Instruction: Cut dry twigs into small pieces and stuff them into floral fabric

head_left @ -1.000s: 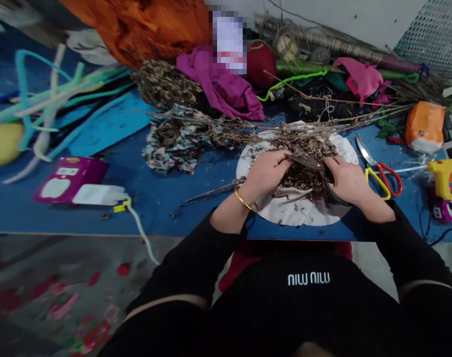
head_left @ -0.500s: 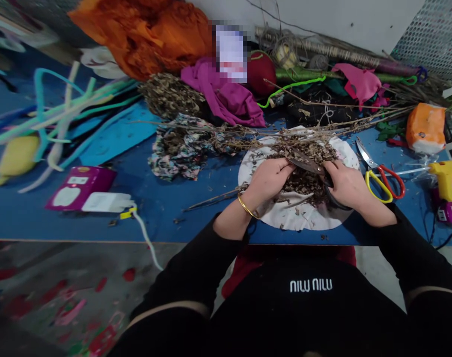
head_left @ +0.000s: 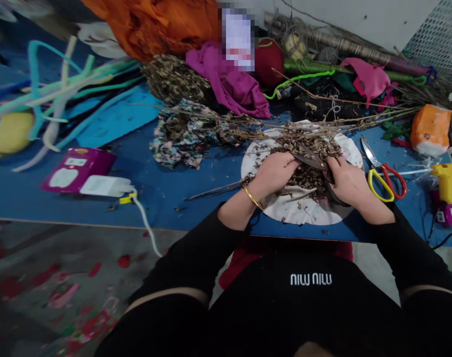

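Observation:
A round white cloth [head_left: 295, 210] lies on the blue table under a heap of dried brown leaves [head_left: 310, 179]. Dark scissors [head_left: 313, 161] are in my right hand [head_left: 349, 184], whose fingers are wrapped around the handles; the blades point left over the leaves. At the blade tips is my left hand [head_left: 275, 173], with a gold bracelet on its wrist. Its thumb and fingers are pressed together among the leaves, and what they pinch is hidden. Long dry stems [head_left: 345, 130] stretch across the back of the cloth.
Red-and-yellow-handled scissors [head_left: 385, 181] lie right of the cloth, near a yellow glue gun [head_left: 447, 181]. To the left are a purple box [head_left: 79, 171], a floral cloth [head_left: 179, 141] and foam-like strips [head_left: 62, 94]. Orange fabric [head_left: 155, 29] is heaped behind.
The camera view has tilted and shifted slightly. Both hands stay over the leaves with the dark scissors in nearly the same position.

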`<state>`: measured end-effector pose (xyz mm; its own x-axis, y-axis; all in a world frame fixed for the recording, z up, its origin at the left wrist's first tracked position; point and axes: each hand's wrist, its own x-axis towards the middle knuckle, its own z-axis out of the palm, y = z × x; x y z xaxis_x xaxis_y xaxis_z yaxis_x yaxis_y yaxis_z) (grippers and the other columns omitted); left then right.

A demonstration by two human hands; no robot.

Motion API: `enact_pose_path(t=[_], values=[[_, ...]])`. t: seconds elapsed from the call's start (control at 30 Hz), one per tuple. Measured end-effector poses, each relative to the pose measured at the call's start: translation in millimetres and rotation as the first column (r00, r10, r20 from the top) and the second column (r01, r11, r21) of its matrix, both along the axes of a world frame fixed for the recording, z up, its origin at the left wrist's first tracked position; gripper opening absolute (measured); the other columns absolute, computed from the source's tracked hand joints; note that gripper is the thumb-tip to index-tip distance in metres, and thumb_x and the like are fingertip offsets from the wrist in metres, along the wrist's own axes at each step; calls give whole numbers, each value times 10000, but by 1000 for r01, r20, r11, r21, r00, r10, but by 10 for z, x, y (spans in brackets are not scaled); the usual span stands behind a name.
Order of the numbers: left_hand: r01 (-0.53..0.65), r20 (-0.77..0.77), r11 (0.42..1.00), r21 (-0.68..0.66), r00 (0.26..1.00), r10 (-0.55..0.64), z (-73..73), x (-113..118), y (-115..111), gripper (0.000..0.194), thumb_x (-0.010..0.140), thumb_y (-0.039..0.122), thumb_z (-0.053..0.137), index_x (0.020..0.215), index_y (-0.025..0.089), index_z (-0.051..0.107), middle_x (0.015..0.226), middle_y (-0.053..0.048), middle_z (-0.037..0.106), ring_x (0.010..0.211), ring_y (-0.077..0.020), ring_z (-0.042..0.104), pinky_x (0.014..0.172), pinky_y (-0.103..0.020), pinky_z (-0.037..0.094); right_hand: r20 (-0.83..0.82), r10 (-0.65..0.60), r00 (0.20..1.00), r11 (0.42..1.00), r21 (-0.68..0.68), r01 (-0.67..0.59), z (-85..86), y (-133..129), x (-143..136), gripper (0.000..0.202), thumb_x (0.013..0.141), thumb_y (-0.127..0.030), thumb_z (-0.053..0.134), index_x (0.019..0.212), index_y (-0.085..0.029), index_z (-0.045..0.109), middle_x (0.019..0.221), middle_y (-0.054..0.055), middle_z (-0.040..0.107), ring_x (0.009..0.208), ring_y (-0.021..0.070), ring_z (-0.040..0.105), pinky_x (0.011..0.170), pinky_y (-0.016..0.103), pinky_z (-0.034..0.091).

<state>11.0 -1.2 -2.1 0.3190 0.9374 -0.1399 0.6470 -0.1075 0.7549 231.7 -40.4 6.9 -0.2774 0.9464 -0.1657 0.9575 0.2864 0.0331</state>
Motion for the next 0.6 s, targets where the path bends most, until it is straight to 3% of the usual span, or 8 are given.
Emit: enact_pose_path(t=[0.47,0.6], values=[[-7,20,1000,-31,1000,7,-40,-35,34,327,925,299,531,614,206,490,587,-2,510,599,-156,450,617,-300,292,34,5,999,999,-52,-3,5,-6,-30,403,976,-239,382,1309,-106,568,1134,206,669,873,283,643,651,344,315],[0,24,999,-34,1000,1,-9,-45,21,341,920,291,527,600,211,443,577,4,497,588,-153,450,613,-300,296,57,3,998,998,-62,1,12,-8,-31,383,986,-236,379,1291,-113,575,1125,202,680,884,288,658,639,345,297]])
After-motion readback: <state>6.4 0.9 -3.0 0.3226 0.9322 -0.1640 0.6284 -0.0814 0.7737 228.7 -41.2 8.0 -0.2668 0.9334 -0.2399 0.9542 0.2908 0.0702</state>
